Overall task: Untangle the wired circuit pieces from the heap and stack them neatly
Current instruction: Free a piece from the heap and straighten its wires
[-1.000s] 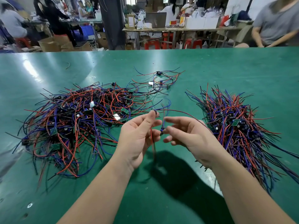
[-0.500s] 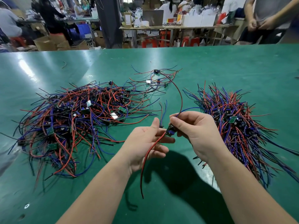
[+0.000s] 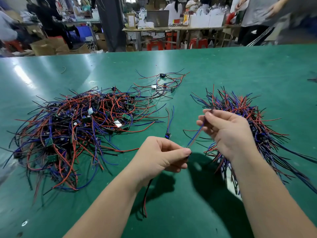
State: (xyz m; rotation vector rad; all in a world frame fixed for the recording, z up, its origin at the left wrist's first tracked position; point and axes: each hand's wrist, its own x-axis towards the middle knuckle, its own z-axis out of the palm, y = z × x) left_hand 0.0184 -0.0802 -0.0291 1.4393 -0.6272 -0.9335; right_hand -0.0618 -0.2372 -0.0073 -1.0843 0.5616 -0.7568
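My left hand (image 3: 159, 157) pinches one end of the thin blue-and-black wired circuit piece (image 3: 195, 136). My right hand (image 3: 229, 133) pinches its leads toward one o'clock. Best pull them straight, then lay it aligned on the red-and-blue wire stack (image 3: 262, 121) at two o'clock.
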